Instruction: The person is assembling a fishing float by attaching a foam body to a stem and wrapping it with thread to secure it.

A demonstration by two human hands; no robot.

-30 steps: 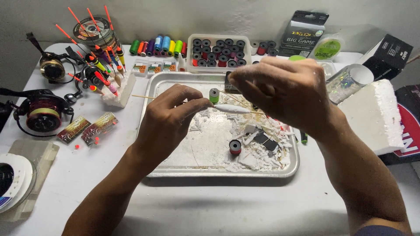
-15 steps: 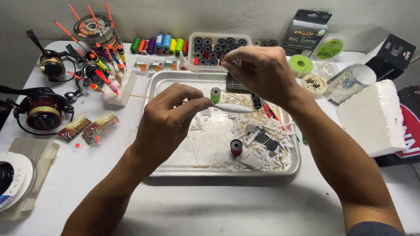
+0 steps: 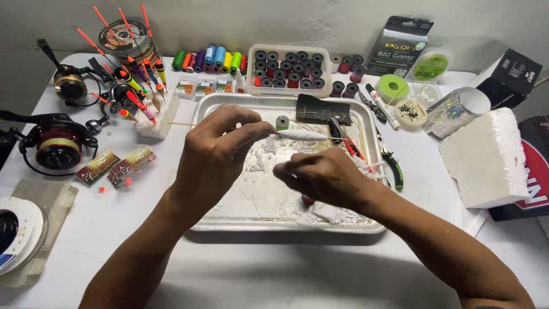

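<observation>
Metal tray (image 3: 229,226) sits mid-table. Left hand (image 3: 214,151) pinches a white foam float body (image 3: 303,135) on a thin stick, held above the tray. Right hand (image 3: 323,177) is curled nearly closed below it; what it holds cannot be told. Risk: too hard a pinch may snap the stick or dent the foam. Black packet (image 3: 400,46) stands back right; black box (image 3: 509,74) lies far right.

Left hand (image 3: 214,151) raised with fingers pinched; right hand (image 3: 323,177) lower, fingers curled closed.
</observation>
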